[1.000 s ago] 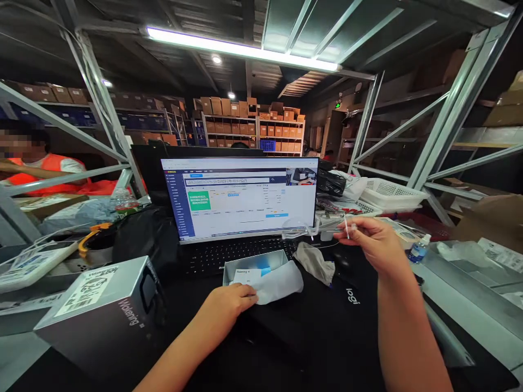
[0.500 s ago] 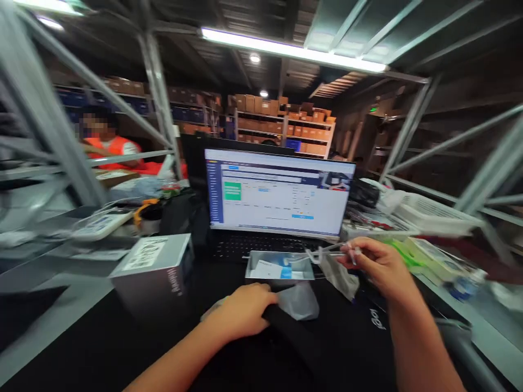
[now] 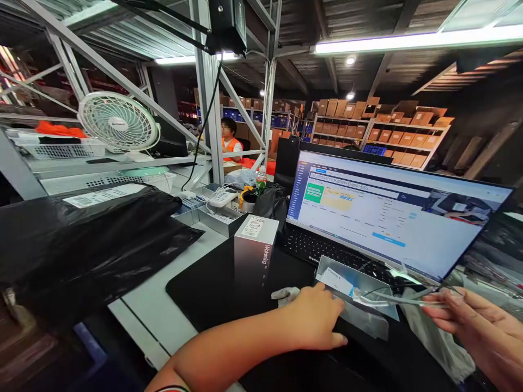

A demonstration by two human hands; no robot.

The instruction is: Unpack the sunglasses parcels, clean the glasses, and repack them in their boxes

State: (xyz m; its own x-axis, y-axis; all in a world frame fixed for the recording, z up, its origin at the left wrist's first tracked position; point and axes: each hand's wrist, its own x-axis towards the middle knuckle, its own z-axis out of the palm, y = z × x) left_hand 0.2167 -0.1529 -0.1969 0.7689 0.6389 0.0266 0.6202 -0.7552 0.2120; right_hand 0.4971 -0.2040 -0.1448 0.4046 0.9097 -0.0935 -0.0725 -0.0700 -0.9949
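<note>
My left hand point(image 3: 316, 321) lies palm down on the black desk mat point(image 3: 204, 286), fingers curled over a grey cloth point(image 3: 285, 294) and a clear plastic bag point(image 3: 363, 321). My right hand point(image 3: 476, 321) pinches a pair of clear-framed glasses point(image 3: 392, 296) by one temple, holding them just above an open silver tray-like box point(image 3: 347, 275) with a white card in it. That box sits against the laptop's keyboard point(image 3: 327, 250). An upright grey "Wolaning" box point(image 3: 255, 247) stands left of the laptop point(image 3: 388, 209).
A large black plastic bag point(image 3: 81, 239) covers the table's left side. Behind stand a white desk fan point(image 3: 118, 122), open silver trays point(image 3: 216, 215) and metal rack posts point(image 3: 208, 109). A person in an orange vest point(image 3: 230, 142) sits far back among shelves of cardboard boxes.
The view has swung left, bringing the fan and black bag into sight. My right hand with the glasses has come lower and closer to the silver box. My left hand stays on the cloth.
</note>
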